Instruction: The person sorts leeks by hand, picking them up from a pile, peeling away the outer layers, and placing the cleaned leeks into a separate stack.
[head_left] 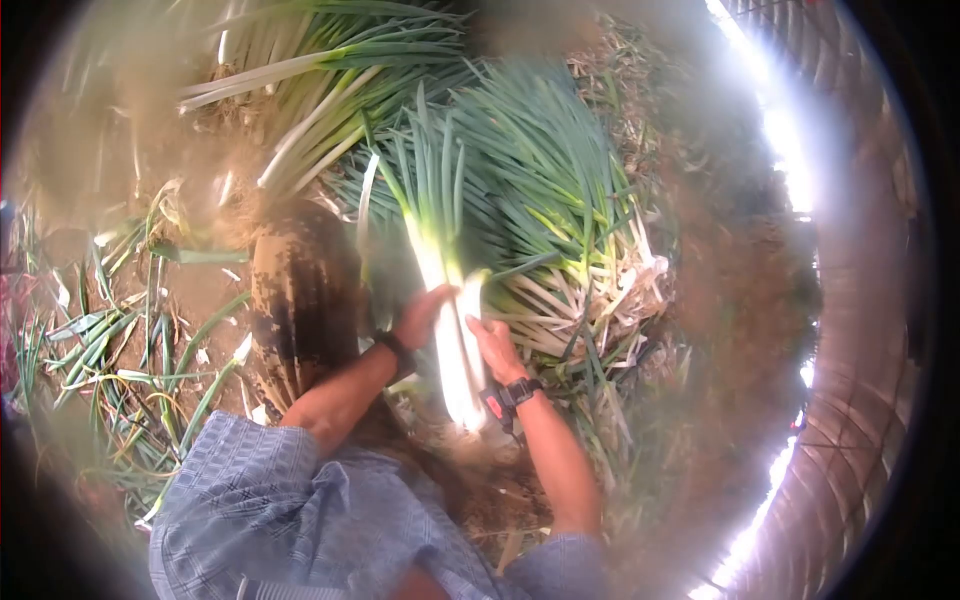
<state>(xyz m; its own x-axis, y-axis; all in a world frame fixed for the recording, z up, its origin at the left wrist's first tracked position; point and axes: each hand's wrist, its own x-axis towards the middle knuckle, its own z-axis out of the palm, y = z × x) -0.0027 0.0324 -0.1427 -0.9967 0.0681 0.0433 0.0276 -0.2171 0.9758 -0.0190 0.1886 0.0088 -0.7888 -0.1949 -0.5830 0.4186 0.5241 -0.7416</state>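
Note:
My left hand [418, 316] and my right hand [494, 345] both grip a long leek [447, 330] by its white stalk, one on each side. Its green leaves [428, 190] fan upward away from me, and the root end points toward my body. I wear a dark band on the left wrist and a watch [508, 395] on the right. Just beyond my hands lies a large pile of leeks [560, 220], with leaves up and white stalks at the lower right.
Another bundle of leeks [310, 90] lies at the upper left. A brown rounded sack or basket [300, 300] stands left of my hands. Loose leaf trimmings [130, 340] litter the dirt at left. A curved woven wall [860, 330] runs along the right edge.

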